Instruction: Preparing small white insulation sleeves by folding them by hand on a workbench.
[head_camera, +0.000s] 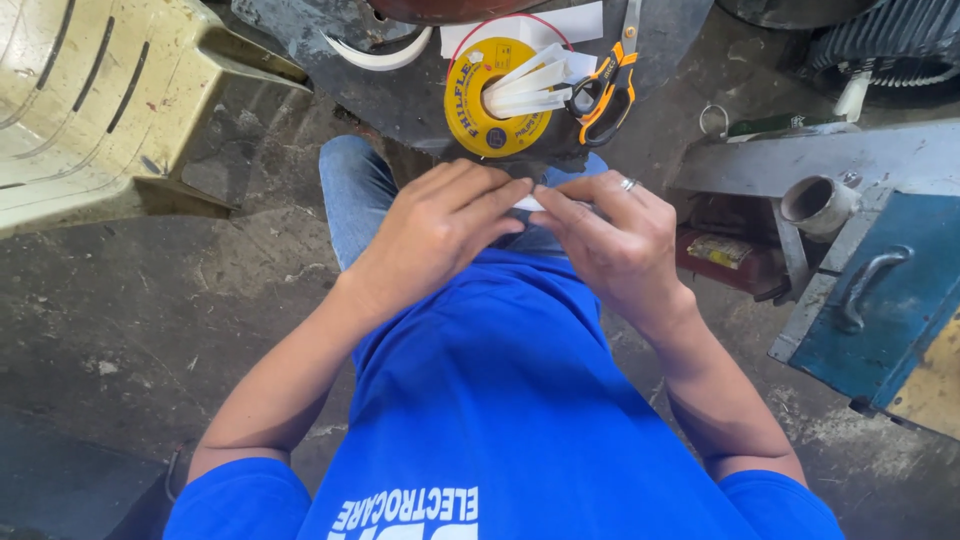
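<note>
Below the yellow tape roll (497, 97) and scissors (604, 92), left hand (437, 228) and right hand (618, 243), each grip pinching a white strip (529, 203).

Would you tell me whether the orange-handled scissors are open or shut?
Cannot tell: the orange-handled scissors lie beside the yellow tape spool, blades mostly cropped.

Yellow tape roll (497, 97), orange-black scissors (604, 92), white strip (529, 203), blue shirt (500, 400), blue toolbox (890, 300).

We see a small white strip (531, 203), flat and mostly hidden between fingertips, at frame centre top.
</note>
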